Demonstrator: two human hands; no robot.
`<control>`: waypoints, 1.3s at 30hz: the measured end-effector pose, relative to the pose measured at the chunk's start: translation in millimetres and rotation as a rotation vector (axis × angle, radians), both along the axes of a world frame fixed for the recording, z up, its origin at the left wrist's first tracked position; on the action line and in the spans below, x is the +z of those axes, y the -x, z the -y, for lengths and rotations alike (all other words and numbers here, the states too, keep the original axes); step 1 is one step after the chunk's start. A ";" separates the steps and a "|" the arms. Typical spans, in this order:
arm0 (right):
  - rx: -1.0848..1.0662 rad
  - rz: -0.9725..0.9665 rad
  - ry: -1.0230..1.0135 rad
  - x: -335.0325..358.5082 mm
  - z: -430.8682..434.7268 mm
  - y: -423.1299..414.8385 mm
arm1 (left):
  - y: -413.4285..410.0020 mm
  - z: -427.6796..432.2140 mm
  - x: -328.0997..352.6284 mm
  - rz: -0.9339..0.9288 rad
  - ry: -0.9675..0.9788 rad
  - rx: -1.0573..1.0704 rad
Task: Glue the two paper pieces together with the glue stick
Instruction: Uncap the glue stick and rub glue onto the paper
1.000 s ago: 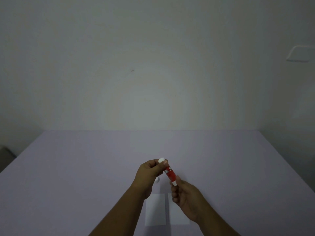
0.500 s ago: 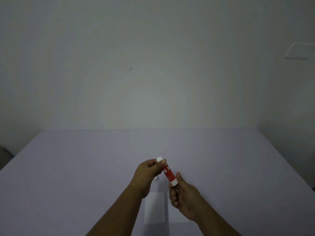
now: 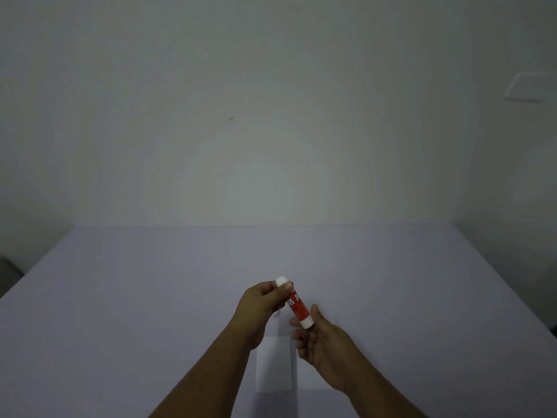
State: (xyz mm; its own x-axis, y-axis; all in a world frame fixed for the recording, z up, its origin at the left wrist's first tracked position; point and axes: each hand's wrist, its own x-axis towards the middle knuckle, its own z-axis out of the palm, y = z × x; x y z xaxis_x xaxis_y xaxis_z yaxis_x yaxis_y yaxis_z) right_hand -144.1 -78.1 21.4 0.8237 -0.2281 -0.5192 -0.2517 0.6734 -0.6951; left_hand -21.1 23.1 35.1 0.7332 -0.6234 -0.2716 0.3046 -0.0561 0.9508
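Observation:
A red glue stick (image 3: pixel 297 307) with white ends is held tilted above the table between both hands. My left hand (image 3: pixel 260 309) pinches its upper white cap end with thumb and fingers. My right hand (image 3: pixel 324 348) grips the lower white base with its fingertips. Two white paper pieces lie flat side by side on the table below the hands: the left piece (image 3: pixel 274 365) shows well, the right piece (image 3: pixel 310 380) is mostly hidden under my right hand.
The lilac table (image 3: pixel 150 297) reaches back to a plain pale wall. A small whitish object (image 3: pixel 278 313) sits on the table just behind my left hand, partly hidden. A white wall plate (image 3: pixel 527 86) is at the upper right.
Both hands have stayed on the glue stick and lifted it slightly. The stick stands a little steeper than a second ago. The papers have not moved.

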 end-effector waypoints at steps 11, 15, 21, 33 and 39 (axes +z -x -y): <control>-0.218 -0.023 0.242 -23.4 15.2 -1.4 | -7.8 -28.9 -32.0 0.019 -0.236 -0.080; -0.190 -0.060 0.450 -36.9 24.2 5.9 | -13.3 -64.1 -78.2 0.496 -0.747 -0.273; -0.135 -0.115 0.580 -58.3 17.6 1.3 | -11.7 -69.3 -122.2 0.829 -0.929 -0.531; 0.345 -0.134 1.324 -85.1 0.5 -8.8 | -16.1 -67.9 -144.5 0.963 -1.030 -0.560; 0.533 -0.067 1.438 -101.1 -7.6 -19.8 | -17.3 -69.9 -148.0 0.946 -1.010 -0.543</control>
State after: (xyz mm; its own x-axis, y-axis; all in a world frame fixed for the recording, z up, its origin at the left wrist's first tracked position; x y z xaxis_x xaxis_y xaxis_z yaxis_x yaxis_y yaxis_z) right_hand -124.2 -70.5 -79.7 0.9547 -0.2490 -0.1628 -0.2944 -0.7131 -0.6363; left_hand -3.8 92.9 -113.0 0.6256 -0.7147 -0.3129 -0.6627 -0.6984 0.2702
